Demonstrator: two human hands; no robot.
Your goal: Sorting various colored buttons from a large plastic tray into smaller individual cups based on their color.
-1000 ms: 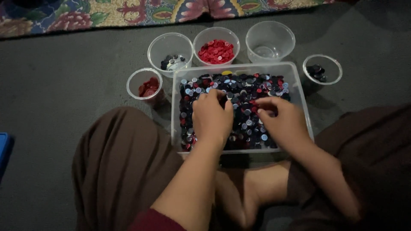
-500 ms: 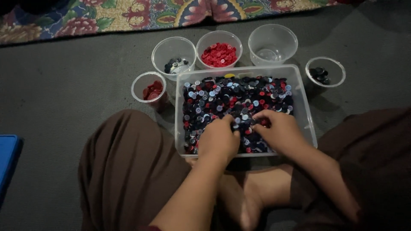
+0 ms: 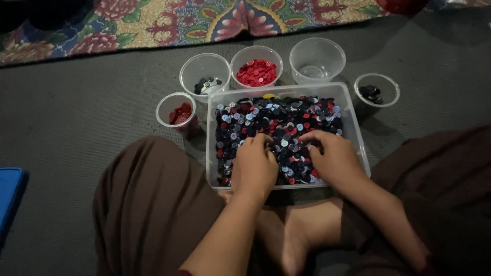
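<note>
A clear tub (image 3: 353, 122) on the floor holds mixed buttons (image 3: 276, 115), with cups of red (image 3: 257, 71) and dark buttons beyond; both hands (image 3: 254, 166) (image 3: 332, 158) rest curled in the pile, fingertips hidden, grip unclear.

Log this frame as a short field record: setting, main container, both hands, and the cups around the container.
setting: person seated on a grey floor, patterned rug beyond
main container: clear rectangular tub filled with mixed buttons in dark, red and pale blue
left hand: palm down in the buttons, fingers bent; grip unclear
right hand: palm down in the buttons; grip unclear
cups: bright red buttons; dark red buttons; dark and pale buttons; few dark buttons; seemingly empty cup
</note>
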